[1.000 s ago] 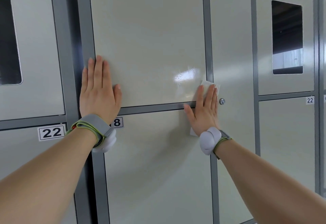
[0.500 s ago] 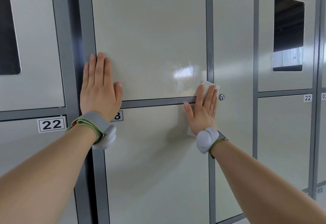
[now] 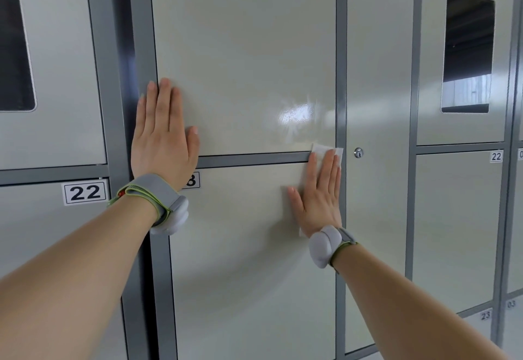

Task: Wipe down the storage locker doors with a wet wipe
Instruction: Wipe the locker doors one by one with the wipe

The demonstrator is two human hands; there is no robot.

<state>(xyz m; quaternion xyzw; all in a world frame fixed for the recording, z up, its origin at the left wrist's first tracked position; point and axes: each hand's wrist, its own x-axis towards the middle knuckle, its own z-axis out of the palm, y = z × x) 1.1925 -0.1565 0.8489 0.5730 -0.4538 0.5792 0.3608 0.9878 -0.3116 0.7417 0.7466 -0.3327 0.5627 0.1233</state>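
**A:** In the head view, what are the hands doing?

**B:** The left hand (image 3: 164, 138) lies flat, fingers straight, on the upper door (image 3: 243, 62) left of centre. It's probably there as a brace.

**A:** And the wipe?

**B:** The wet wipe (image 3: 325, 151) is pinned under the right hand (image 3: 319, 198), fingers straight, right of centre. It crosses the grey rail (image 3: 252, 160) onto the lower door (image 3: 240, 246), just beside the lock (image 3: 358, 152). I'd judge the flat palm spreads the pressure.
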